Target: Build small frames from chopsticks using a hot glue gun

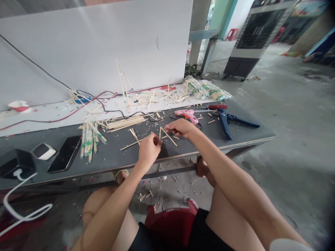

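Observation:
My left hand (148, 149) is closed in a pinch at the lower end of a small frame of wooden sticks (167, 135) lying on the grey table (235, 137). My right hand (180, 127) is closed over the top of the same frame, fingertips pressed on the sticks. A loose stick (130, 144) lies just left of my left hand. A pink glue gun (187, 114) lies just beyond my right hand.
A pile of sticks (125, 123) and wrapped chopsticks (88, 141) lie to the left, with a black phone (65, 153). Blue cutters (225, 122) and a red-handled tool (217, 106) lie to the right. Stick frames (123, 82) stand by the white board. A bag of sticks (206, 89) lies behind.

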The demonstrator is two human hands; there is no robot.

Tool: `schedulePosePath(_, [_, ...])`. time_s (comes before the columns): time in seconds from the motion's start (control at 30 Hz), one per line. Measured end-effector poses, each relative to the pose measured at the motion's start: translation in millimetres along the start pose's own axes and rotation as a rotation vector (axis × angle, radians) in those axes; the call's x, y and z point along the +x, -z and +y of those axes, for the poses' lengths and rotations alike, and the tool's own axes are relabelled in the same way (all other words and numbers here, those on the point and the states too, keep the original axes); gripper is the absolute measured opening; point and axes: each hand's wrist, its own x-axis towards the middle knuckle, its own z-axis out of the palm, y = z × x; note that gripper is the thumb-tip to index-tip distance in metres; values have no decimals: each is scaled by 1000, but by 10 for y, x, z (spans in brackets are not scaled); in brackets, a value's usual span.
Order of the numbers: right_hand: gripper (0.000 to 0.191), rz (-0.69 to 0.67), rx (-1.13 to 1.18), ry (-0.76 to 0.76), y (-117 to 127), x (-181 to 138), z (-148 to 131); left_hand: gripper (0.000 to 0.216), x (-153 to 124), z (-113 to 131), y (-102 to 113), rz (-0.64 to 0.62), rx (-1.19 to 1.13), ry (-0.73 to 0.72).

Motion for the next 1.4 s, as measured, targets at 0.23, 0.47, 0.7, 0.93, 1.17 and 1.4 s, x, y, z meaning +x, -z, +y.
schedulePosePath(0.23, [26, 246, -195, 238, 163, -83, 46, 7, 21, -5, -25, 54, -60, -14])
schedulePosePath(0.47, [15, 88, -292, 282, -73, -82, 82, 6, 20, 11, -45, 74, -67, -38])
schedulePosePath(0.7, [15, 250, -652, 515, -162, -245, 4, 6, 57, -2, -1, 22, 68, -1])
schedulePosePath(0.93, [22, 140, -1068, 580, -368, -417, -34, 12, 63, 19, 11, -14, 165, -33])
schedulePosePath(1.17, [20, 120, -1118, 541, -388, -432, -39, 15, 72, 7, 2, -37, 202, -52])
schedulePosePath(1.4, [20, 174, -1039, 608, -362, -423, 41, 16, 98, 18, 15, -73, 66, -5])
